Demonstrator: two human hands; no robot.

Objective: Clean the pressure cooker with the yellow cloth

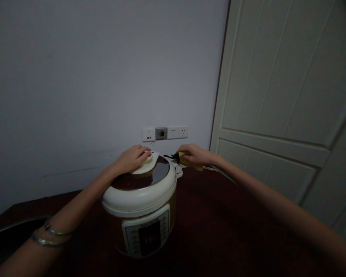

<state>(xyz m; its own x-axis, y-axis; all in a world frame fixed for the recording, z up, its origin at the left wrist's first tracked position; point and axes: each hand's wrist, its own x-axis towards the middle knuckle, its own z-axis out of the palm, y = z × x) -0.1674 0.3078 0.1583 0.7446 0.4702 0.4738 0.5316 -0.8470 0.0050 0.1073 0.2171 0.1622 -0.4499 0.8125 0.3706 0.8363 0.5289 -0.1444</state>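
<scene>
A white electric pressure cooker (pixel 140 198) stands on a dark red surface, its control panel facing me. My left hand (pixel 134 158) lies over the raised white part on top of the lid, its fingers curled around the knob (pixel 147 157) there. Beyond the lid's right edge, my right hand (pixel 193 154) is closed around a yellow object (pixel 193 166) with a dark, tuft-like end pointing left at the lid's rim. Dim light and my fingers hide the exact kind of that object.
On the wall behind the cooker are white sockets (pixel 177 132) and a grey switch plate (pixel 161 133). A white cord (pixel 223 174) runs behind my right forearm. A pale panelled door (pixel 276 96) rises on the right. A dark rimmed container (pixel 14 234) sits at lower left.
</scene>
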